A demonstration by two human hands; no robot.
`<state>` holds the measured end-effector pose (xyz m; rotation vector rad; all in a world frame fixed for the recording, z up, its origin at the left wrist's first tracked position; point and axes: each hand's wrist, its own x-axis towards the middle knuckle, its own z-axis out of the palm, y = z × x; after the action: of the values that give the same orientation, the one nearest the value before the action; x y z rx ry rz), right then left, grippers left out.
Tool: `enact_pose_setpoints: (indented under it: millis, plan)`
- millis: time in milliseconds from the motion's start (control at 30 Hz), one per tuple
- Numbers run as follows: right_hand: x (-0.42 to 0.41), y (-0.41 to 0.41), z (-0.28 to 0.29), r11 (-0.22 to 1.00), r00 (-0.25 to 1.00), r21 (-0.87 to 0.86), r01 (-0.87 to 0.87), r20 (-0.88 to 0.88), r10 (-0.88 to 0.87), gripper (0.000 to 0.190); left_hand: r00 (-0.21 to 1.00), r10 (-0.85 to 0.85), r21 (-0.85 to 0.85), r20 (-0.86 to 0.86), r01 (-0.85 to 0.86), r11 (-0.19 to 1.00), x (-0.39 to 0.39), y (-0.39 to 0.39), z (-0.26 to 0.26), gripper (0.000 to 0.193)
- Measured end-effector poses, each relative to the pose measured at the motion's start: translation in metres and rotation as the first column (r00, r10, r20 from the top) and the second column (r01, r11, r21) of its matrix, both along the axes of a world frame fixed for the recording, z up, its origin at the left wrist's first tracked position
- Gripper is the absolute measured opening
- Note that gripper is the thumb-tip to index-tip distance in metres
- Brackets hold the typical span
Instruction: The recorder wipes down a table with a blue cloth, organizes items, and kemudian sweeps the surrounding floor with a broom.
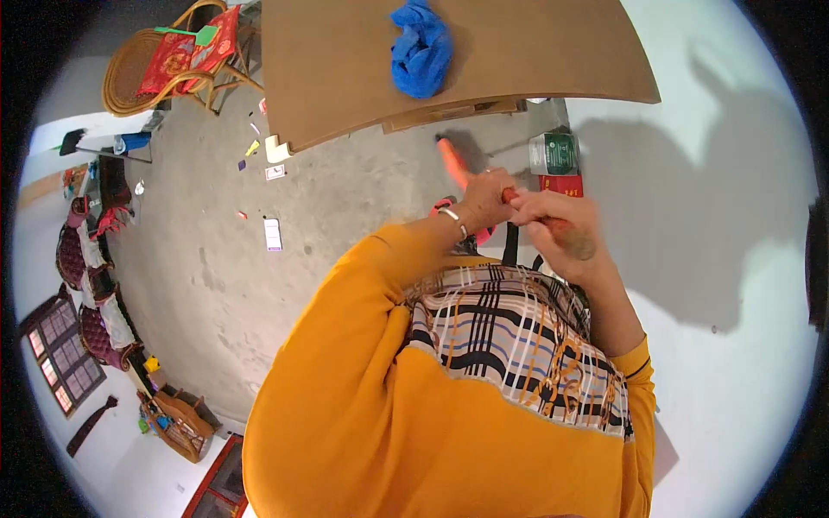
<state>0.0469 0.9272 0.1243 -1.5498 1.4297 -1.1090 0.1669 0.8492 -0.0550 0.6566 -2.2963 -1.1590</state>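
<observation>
Both hands are closed around a long orange stick or tool handle [453, 164], held slantwise in front of my body. My left hand [490, 199], with a silver bangle at the wrist, grips its middle. Just behind it, my right hand [562, 223] grips the rear part, and a worn, greenish-brown rounded end [578, 246] sticks out toward me. The far end narrows to a dark tip; whether it touches the floor I cannot tell. Beyond the tip stands a brown table [337, 65] with a crumpled blue cloth [421, 55] on top.
A green-and-white container [556, 154] and a red box [561, 186] stand by the white wall [699, 388] at right. Paper scraps, including a white card [272, 234], lie on the concrete floor [194, 194]. A rattan chair [129, 68] with red cushions is at upper left.
</observation>
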Motion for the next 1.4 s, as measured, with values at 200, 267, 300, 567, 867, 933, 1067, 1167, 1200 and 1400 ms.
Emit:
enact_pose_setpoints:
  millis: [200, 267, 300, 567, 867, 933, 1067, 1167, 1200, 1400]
  plan:
    - [-0.004, -0.012, 0.023, 0.997, 0.984, 0.066, -0.039, 0.176, 0.026, 0.008, 0.997, 0.083, 0.135, 0.006, -0.083, 0.987, 0.015, -0.006, 0.024, 0.017]
    - [0.008, -0.021, 0.022, 0.998, 0.991, 0.039, -0.041, 0.133, 0.035, 0.008, 0.992, 0.124, 0.132, -0.034, -0.119, 0.984, 0.022, -0.024, 0.017, 0.018]
    - [0.018, -0.029, 0.016, 0.998, 0.994, 0.002, -0.060, 0.092, 0.059, 0.009, 0.995, 0.097, 0.102, -0.003, -0.096, 0.990, 0.028, -0.037, 0.008, 0.018]
    - [0.070, -0.069, -0.033, 0.985, 0.980, 0.088, -0.151, 0.142, 0.138, 0.012, 0.932, 0.123, 0.056, 0.341, -0.151, 0.987, 0.109, -0.075, -0.030, 0.024]
    - [0.065, -0.087, -0.037, 0.908, 0.948, 0.391, -0.154, 0.318, 0.023, 0.030, 0.830, 0.114, 0.224, 0.545, -0.275, 0.935, 0.155, -0.069, -0.004, 0.020]
    - [0.056, -0.096, -0.046, 0.881, 0.984, 0.449, -0.146, 0.155, 0.084, 0.041, 0.839, 0.265, 0.222, 0.475, -0.406, 0.887, 0.164, -0.075, -0.008, 0.015]
    - [0.051, -0.086, -0.061, 0.904, 0.989, 0.415, -0.106, 0.142, 0.050, 0.040, 0.806, 0.395, 0.219, 0.440, -0.523, 0.824, 0.204, -0.092, -0.022, 0.017]
    - [0.041, -0.066, -0.078, 0.845, 0.986, 0.531, -0.069, 0.164, -0.023, 0.036, 0.667, 0.547, 0.220, 0.506, -0.713, 0.665, 0.227, -0.095, -0.036, 0.018]
    - [0.035, -0.057, -0.087, 0.838, 0.991, 0.545, -0.034, 0.126, -0.042, 0.035, 0.570, 0.622, 0.198, 0.536, -0.802, 0.564, 0.228, -0.097, -0.035, 0.019]
    - [0.016, -0.012, -0.125, 0.751, 0.968, 0.650, 0.119, 0.093, -0.234, 0.035, 0.317, 0.707, 0.209, 0.632, -0.948, 0.239, 0.261, -0.106, -0.110, 0.033]
